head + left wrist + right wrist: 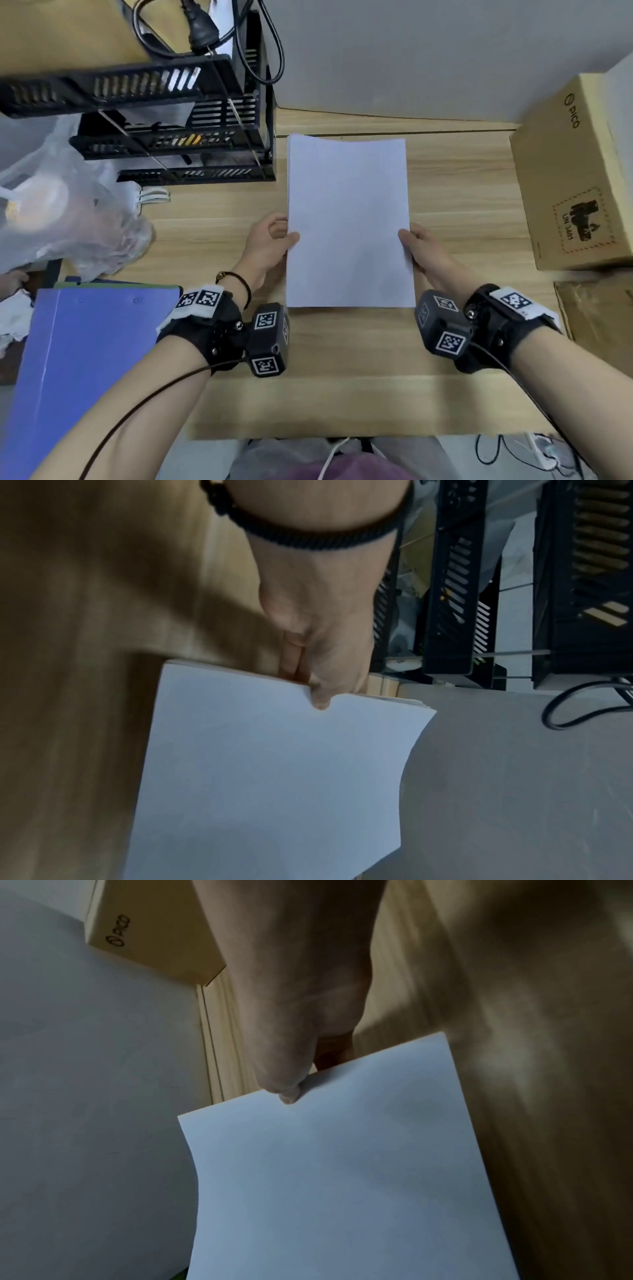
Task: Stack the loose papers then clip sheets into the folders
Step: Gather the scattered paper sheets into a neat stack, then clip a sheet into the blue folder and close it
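Note:
A squared-up stack of white papers (347,222) is held above the middle of the wooden table (342,394). My left hand (270,246) pinches its left long edge, thumb on top and fingers underneath. My right hand (424,250) pinches the right long edge the same way. In the left wrist view the paper stack (274,777) sags at its far end below my left hand (322,674). The right wrist view shows my right hand (291,1064) with its thumb pressed on the paper stack (342,1177). A blue folder (85,359) lies shut at the table's near left.
A black tiered file tray (178,137) stands at the back left, with a clear plastic bag (68,212) in front of it. A cardboard box (579,171) sits at the right, with flat cardboard (599,315) below it. A grey wall (411,51) backs the table.

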A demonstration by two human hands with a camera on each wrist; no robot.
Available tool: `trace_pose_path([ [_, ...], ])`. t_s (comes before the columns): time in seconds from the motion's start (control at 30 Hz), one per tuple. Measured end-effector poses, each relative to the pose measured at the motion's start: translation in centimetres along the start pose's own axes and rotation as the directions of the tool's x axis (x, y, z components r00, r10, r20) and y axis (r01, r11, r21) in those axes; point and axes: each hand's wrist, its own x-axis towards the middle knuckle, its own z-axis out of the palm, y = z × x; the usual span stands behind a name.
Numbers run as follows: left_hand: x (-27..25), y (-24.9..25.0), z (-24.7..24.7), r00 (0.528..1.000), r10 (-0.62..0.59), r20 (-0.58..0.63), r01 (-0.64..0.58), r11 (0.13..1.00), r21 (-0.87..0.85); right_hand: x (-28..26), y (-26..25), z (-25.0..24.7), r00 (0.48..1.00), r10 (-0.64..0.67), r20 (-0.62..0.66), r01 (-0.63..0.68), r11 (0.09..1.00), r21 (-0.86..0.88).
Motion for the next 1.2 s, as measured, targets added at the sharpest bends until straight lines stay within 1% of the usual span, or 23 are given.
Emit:
trace_pose_path([
  [0.1,2.8,2.0,0.4,0.998,0.01,-0.065,-0.012,1.0,-0.024,2.6,-2.8,0.1,0.999,-0.002,-0.046,0.004,0.999,0.045],
  [0.2,5.4,2.9,0.6,0.996,0.003,-0.091,-0.007,0.999,-0.042,5.3,-4.7,0.6,1.0,0.015,-0.023,-0.012,0.995,0.097],
  [0.3,7.7,2.5,0.9,0.995,-0.04,-0.091,0.036,0.998,-0.044,8.0,-5.2,1.2,1.0,0.026,0.002,-0.026,0.994,0.104],
  [0.33,8.2,2.2,1.2,0.995,-0.067,-0.077,0.064,0.997,-0.044,8.5,-5.3,1.4,0.999,0.04,0.014,-0.042,0.992,0.123],
  [0.4,8.7,1.5,1.8,0.992,-0.119,-0.029,0.119,0.993,-0.026,9.3,-5.1,2.2,0.996,0.045,0.078,-0.059,0.981,0.184],
  [0.47,8.7,1.0,2.4,0.987,-0.157,-0.024,0.157,0.987,-0.029,9.7,-4.5,2.8,0.995,0.045,0.087,-0.059,0.983,0.171],
  [0.5,8.8,0.9,2.8,0.987,-0.155,-0.034,0.153,0.987,-0.041,9.9,-4.0,3.0,0.996,0.054,0.077,-0.065,0.988,0.143],
  [0.63,9.3,1.7,3.6,0.99,-0.129,-0.049,0.127,0.991,-0.049,10.5,-3.8,3.0,0.994,0.023,0.105,-0.033,0.995,0.091],
  [0.77,10.5,1.5,3.1,0.988,-0.139,-0.068,0.142,0.989,0.043,11.1,-4.1,2.9,0.995,-0.022,0.102,0.017,0.999,0.049],
  [0.87,10.0,2.2,2.9,0.979,-0.177,-0.097,0.174,0.984,-0.035,10.6,-4.1,2.2,0.995,-0.068,0.073,0.069,0.998,-0.003],
  [0.93,9.5,2.2,2.5,0.974,-0.19,-0.124,0.181,0.98,-0.077,10.2,-3.0,1.2,0.992,-0.115,0.045,0.117,0.991,-0.062],
  [1.0,9.1,1.9,1.8,0.968,-0.2,-0.15,0.191,0.979,-0.076,9.7,-1.4,-0.1,0.993,-0.113,0.022,0.114,0.992,-0.051],
  [1.07,8.0,1.4,1.0,0.962,-0.219,-0.163,0.209,0.975,-0.074,8.7,0.2,-1.1,0.997,-0.071,-0.044,0.069,0.997,-0.035],
  [1.13,6.3,0.4,-0.1,0.967,-0.213,-0.137,0.21,0.977,-0.043,7.2,1.6,-1.4,0.991,-0.05,-0.126,0.048,0.999,-0.019],
  [1.2,4.2,-1.1,-1.2,0.974,-0.215,-0.077,0.213,0.976,-0.035,6.0,3.5,-1.1,0.98,-0.043,-0.194,0.043,0.999,-0.005],
])
